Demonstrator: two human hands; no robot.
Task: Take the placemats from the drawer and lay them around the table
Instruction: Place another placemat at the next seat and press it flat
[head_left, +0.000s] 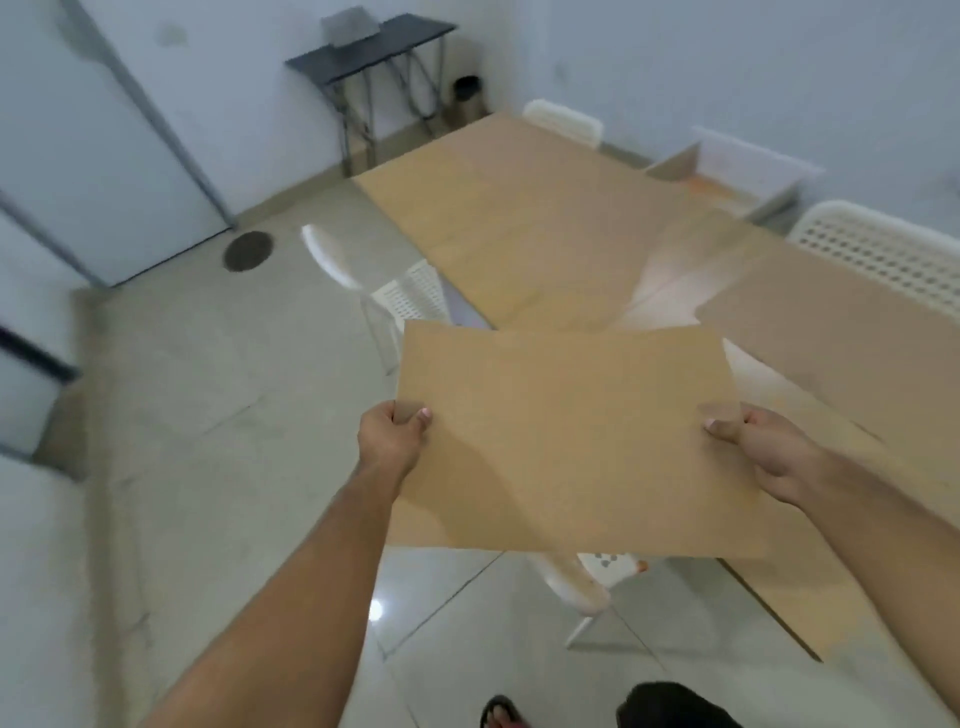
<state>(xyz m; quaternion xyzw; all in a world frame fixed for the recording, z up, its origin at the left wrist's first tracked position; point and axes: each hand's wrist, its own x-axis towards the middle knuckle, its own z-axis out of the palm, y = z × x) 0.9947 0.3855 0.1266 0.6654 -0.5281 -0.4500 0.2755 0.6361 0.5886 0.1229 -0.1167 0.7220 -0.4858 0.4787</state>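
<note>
You hold a flat, matte tan rectangular placemat (571, 441) in the air above the near end of the smooth wooden desk (519, 218). Your left grip (395, 436) pinches its near-left corner, thumb on top, and your right grip (769, 452) pinches the right edge likewise. A second placemat (831, 353) lies flat on the desk's right side.

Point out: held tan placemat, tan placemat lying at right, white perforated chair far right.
Held tan rectangular placemat (566, 436): head view, centre of its face.
Tan rectangular placemat lying at right (841, 364): head view, its top face.
White perforated plastic chair (883, 249): head view, perforated panel.
</note>
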